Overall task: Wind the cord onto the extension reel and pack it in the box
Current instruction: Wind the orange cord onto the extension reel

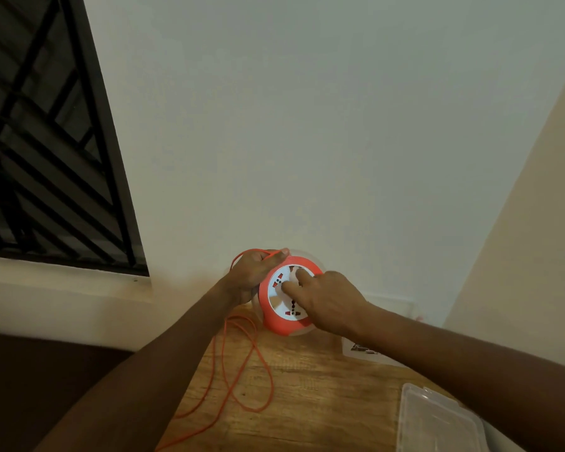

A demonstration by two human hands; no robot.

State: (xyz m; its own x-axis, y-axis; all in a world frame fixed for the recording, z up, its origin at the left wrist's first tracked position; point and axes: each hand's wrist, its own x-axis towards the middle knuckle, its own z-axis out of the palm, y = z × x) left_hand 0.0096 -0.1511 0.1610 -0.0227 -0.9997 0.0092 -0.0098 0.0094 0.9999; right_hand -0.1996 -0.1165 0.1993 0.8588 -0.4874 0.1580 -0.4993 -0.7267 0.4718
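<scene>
An orange extension reel (276,324) with a white socket face stands tilted on the far end of the wooden table (307,402), close to the wall. My left hand (253,272) grips its far left rim, with the orange cord (242,363) running over the fingers. My right hand (327,298) rests on the white face, two fingers pressed into its finger holes. Loose cord loops trail across the table towards the near left edge. A clear plastic box (437,419) lies at the near right.
A white carton (366,350) lies partly under my right forearm near the wall. A barred dark window (46,141) fills the upper left above a ledge. Walls close in behind and on the right.
</scene>
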